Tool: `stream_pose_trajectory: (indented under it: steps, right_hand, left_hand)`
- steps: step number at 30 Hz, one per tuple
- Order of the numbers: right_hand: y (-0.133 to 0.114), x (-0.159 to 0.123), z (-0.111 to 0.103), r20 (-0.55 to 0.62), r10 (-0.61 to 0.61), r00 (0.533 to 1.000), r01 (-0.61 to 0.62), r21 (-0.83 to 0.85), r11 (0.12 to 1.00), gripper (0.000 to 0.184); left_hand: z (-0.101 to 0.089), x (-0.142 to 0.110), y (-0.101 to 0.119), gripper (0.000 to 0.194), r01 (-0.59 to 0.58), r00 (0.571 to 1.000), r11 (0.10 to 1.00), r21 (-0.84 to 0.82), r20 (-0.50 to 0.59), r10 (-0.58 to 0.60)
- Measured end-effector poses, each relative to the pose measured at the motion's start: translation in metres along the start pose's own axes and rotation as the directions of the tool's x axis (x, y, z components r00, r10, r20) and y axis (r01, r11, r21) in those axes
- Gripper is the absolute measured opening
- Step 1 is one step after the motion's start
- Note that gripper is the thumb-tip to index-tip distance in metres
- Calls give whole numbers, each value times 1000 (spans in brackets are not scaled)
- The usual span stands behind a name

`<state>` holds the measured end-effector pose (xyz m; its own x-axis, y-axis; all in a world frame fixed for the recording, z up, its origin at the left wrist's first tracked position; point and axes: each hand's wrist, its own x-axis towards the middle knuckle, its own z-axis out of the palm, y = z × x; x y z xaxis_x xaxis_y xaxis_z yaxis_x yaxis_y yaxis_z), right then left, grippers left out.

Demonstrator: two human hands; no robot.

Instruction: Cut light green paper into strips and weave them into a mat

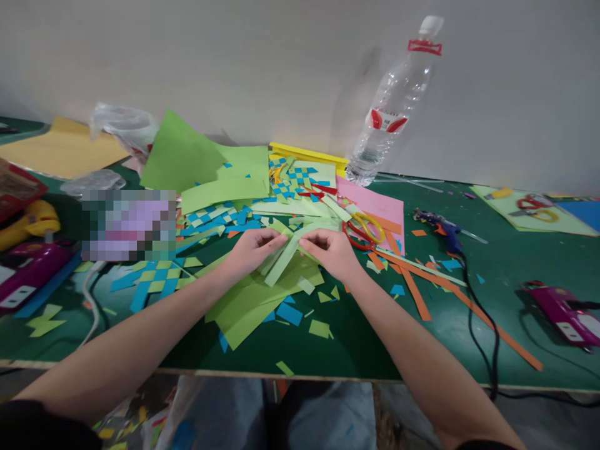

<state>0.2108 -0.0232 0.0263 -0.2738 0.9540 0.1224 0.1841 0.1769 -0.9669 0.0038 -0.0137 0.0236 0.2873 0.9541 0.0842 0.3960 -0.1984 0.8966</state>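
Pale green paper strips lie crossed between my two hands above the middle of the table. My left hand pinches the strips from the left, thumb and forefinger pressed together. From the right, my right hand pinches them close to where they cross. Under both hands rests a larger green paper sheet with loose paper scraps around it. Just beyond my right hand are scissors with yellow handles and red-handled scissors. Woven blue and green paper pieces lie past my left hand.
A tall plastic bottle stands by the wall. To the right lie a blue glue gun with a black cable, orange paper strips and a purple power strip. A blurred-out device and yellow tool are left.
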Motion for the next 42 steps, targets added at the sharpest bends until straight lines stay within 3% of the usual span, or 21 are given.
stream_pose_trajectory:
  steps: [9, 13, 20, 27, 35, 42]
  right_hand:
    - [3, 4, -1, 32, 237, 971, -239, 153, 959, 22]
    - [3, 3, -1, 31, 293, 955, -295, 140, 945, 19]
    - [2, 4, 0, 27, 303, 952, -304, 139, 942, 17]
    - [2, 4, -1, 1, 292, 956, -289, 144, 946, 18]
    - [-2, 2, -1, 44, 287, 957, -290, 120, 950, 19]
    - [-2, 2, -1, 57, 231, 971, -236, 101, 967, 22]
  left_hand:
    - [1, -2, 2, 51, 45, 997, 993, 106, 56, -52]
    - [1, -1, 1, 48, 17, 997, 1000, -4, 79, -17]
    - [0, -1, -5, 45, -62, 991, 998, 5, 120, 61]
    - [1, -3, -2, 41, -37, 992, 998, -54, 122, 43]
    - [0, -4, -3, 36, -8, 978, 991, -136, 206, 36]
    - [2, -5, 2, 39, 42, 979, 998, -50, 202, -31]
